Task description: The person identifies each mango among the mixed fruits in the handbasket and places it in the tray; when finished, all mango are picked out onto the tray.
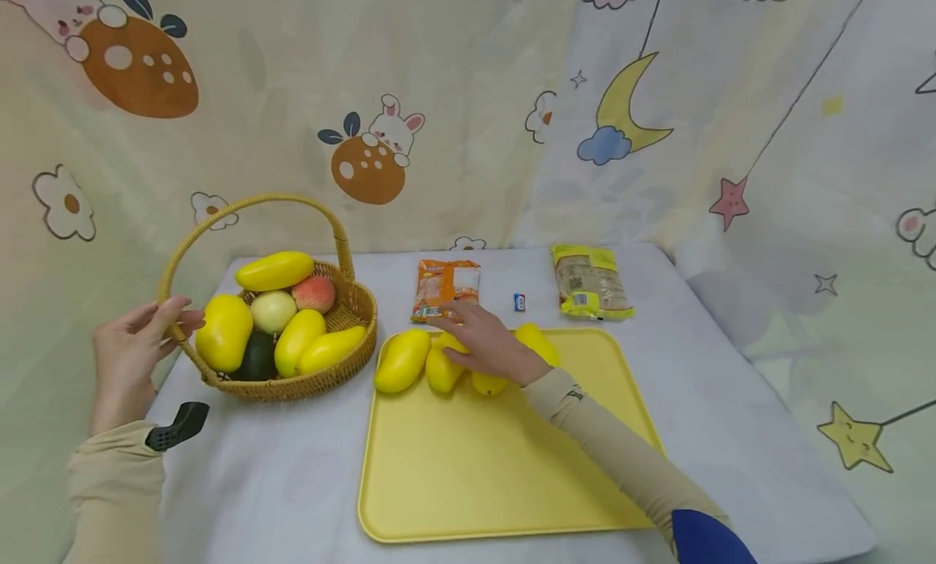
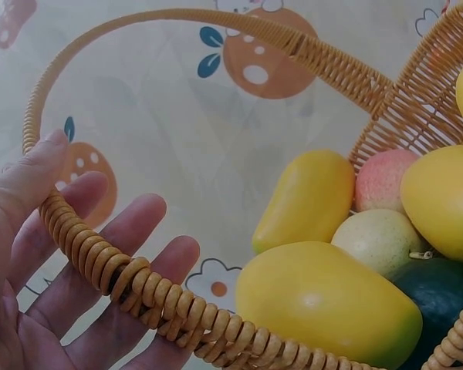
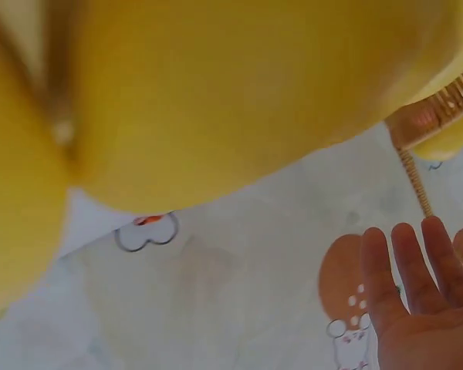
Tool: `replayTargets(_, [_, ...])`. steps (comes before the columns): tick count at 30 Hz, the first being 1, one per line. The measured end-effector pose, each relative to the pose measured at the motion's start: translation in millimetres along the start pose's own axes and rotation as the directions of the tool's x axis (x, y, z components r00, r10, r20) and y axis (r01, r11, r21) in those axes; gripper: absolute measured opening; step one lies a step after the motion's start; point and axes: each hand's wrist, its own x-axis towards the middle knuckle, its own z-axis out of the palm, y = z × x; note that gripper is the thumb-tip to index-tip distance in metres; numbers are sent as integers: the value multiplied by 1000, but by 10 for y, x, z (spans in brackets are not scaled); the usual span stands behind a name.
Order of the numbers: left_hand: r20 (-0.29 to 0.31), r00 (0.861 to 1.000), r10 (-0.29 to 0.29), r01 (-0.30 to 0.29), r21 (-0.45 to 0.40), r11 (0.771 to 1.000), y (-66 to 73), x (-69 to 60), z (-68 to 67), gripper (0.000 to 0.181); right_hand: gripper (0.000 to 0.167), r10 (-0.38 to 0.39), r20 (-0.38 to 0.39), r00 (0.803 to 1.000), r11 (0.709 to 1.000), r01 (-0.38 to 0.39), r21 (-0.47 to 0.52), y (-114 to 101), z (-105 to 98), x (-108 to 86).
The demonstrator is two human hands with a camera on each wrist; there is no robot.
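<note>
Left hand point(image 1: 132, 349) pinches wicker basket point(image 1: 292, 389) low on its handle point(image 1: 270, 197), thumb one side, fingers behind; basket sits left on counter point(image 1: 738, 434), fruit point(image 1: 223, 334) inside. Right hand point(image 1: 478, 340), fingers straight (can't tell if touching), over row of yellow mangoes point(image 1: 402, 362) at yellow tray point(image 1: 497, 466)'s far edge. Orange packet point(image 1: 448, 281), tiny blue packet point(image 1: 519, 302), yellow packet point(image 1: 591, 281) beyond tray.

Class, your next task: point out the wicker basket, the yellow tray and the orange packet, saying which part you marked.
Wicker basket point(image 1: 281, 391): head view, on its woven front wall.
Yellow tray point(image 1: 483, 458): head view, bare flat surface.
Orange packet point(image 1: 444, 284): head view, middle of its printed face.
</note>
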Motion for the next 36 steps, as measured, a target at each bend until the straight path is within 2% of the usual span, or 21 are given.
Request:
replayTargets(8, [-11,1000,7,-6,14,1000,7,-2,2,35,53,-54,133,990,998,51,22,-214,124,477])
replayTargets(12, [-24,1000,-7,8,17,1000,4,2,7,38,52,-107,157,982,994,102,43,-308,159,695])
replayTargets(16, [-29,1000,-11,11,15,1000,4,4,11,39,50,-143,151,978,988,133,76,-392,167,884])
replayTargets(20, [-29,999,-13,14,15,1000,6,2,12,38,47,-141,167,976,988,128,89,-455,197,1050])
replayTargets(29, [-26,1000,-6,7,21,1000,1,-5,27,39,48,-123,256,959,982,81,169,-575,295,1321])
replayTargets(36, [-36,999,-12,13,20,1000,0,0,15,38,54,-115,316,942,983,62,172,-619,317,1512])
